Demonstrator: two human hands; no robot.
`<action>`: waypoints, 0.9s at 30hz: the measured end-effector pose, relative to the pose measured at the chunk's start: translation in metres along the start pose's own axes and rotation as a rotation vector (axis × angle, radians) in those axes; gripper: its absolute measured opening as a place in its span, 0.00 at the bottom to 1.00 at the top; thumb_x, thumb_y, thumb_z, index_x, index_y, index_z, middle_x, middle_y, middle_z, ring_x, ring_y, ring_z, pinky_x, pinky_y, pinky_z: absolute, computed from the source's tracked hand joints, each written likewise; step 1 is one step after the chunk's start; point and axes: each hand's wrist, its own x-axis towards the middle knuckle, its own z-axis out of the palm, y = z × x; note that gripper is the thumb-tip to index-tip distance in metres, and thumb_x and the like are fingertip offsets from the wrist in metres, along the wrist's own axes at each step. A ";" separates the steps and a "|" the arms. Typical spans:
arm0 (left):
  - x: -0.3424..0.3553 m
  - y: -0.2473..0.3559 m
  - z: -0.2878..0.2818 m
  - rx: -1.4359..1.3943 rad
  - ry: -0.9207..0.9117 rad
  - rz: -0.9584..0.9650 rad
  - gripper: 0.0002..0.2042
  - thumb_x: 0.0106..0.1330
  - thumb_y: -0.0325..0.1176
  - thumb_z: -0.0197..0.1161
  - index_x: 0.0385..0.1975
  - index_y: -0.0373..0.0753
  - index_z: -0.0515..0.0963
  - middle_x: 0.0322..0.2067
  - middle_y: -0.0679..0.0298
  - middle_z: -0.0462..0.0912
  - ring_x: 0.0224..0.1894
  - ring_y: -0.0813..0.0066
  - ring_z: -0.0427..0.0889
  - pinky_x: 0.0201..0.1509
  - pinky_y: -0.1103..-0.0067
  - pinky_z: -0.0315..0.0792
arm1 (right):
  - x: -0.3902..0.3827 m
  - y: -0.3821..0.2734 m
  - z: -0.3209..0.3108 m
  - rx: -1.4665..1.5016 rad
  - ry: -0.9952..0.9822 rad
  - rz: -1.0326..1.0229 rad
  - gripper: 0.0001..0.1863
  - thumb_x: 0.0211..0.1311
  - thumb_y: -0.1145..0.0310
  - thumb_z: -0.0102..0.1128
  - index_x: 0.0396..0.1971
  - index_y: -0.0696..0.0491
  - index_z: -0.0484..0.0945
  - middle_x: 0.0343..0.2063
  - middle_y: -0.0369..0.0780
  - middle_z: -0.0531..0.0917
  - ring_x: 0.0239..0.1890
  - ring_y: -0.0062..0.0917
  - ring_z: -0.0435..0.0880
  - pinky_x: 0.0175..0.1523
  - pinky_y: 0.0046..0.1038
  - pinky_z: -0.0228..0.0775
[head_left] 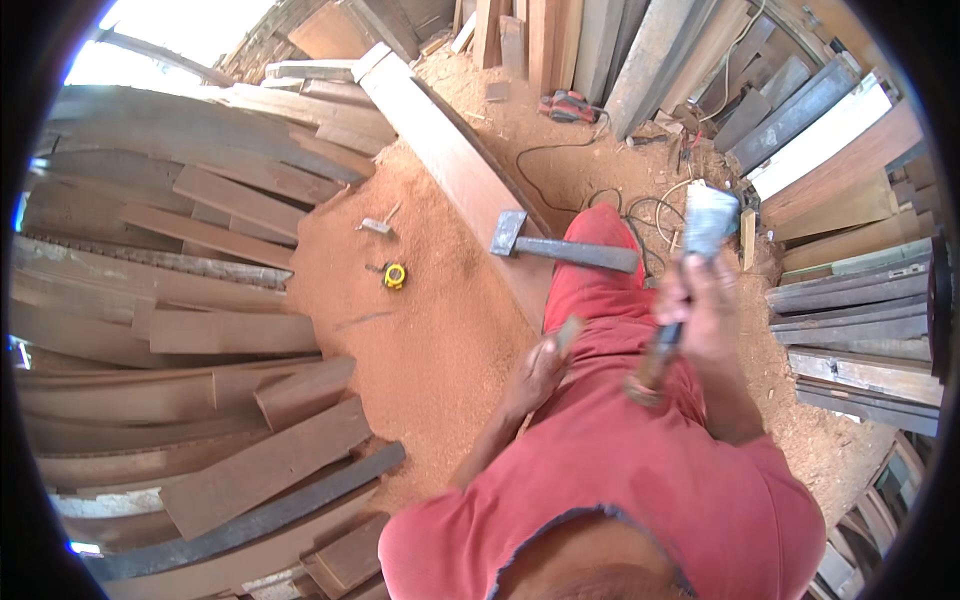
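My right hand (703, 300) is closed around what looks like a wide-bladed chisel, blurred by motion. Its broad, pale metal blade (710, 215) points away from me, and its brown handle (648, 382) points back toward my chest. In front of my lap, my left hand (538, 378) grips a small flat greyish-tan block (568, 336); whether it is stone or wood I cannot tell. A hammer (575, 252) with a blocky metal head lies across the long wooden plank (430, 150) and my red-clothed knee.
On the sawdust at left lie a yellow tape measure (394, 276) and a small tool with a pale block and thin stick (377, 225). A red power tool (570, 107) with a dark cord sits at the far side. Stacked boards (230, 330) line the left; more timber (850, 310) stands right.
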 end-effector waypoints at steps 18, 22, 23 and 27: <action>0.122 0.103 0.062 0.394 0.294 0.264 0.23 0.78 0.50 0.41 0.46 0.35 0.76 0.28 0.66 0.78 0.27 0.79 0.74 0.31 0.81 0.70 | 0.012 0.047 0.069 0.174 -0.221 0.314 0.10 0.75 0.63 0.49 0.44 0.54 0.69 0.28 0.34 0.73 0.21 0.13 0.70 0.28 0.22 0.71; 0.113 0.103 0.051 0.448 0.261 0.278 0.23 0.78 0.50 0.41 0.39 0.36 0.77 0.28 0.68 0.77 0.28 0.82 0.75 0.32 0.83 0.71 | -0.008 0.061 0.078 0.149 -0.301 0.404 0.10 0.74 0.60 0.51 0.43 0.51 0.67 0.27 0.33 0.72 0.21 0.13 0.69 0.27 0.21 0.71; 0.108 0.104 0.048 0.479 0.222 0.296 0.23 0.78 0.50 0.41 0.38 0.36 0.77 0.27 0.69 0.77 0.28 0.82 0.75 0.32 0.83 0.71 | -0.011 0.065 0.077 0.169 -0.326 0.416 0.11 0.74 0.59 0.51 0.42 0.51 0.66 0.27 0.33 0.71 0.21 0.12 0.69 0.27 0.21 0.70; 0.095 0.094 0.040 0.406 0.307 0.317 0.23 0.80 0.49 0.38 0.37 0.37 0.76 0.26 0.69 0.76 0.26 0.83 0.73 0.29 0.82 0.69 | -0.017 0.057 0.079 0.118 -0.337 0.450 0.12 0.73 0.57 0.52 0.42 0.50 0.66 0.26 0.33 0.70 0.20 0.11 0.68 0.26 0.20 0.69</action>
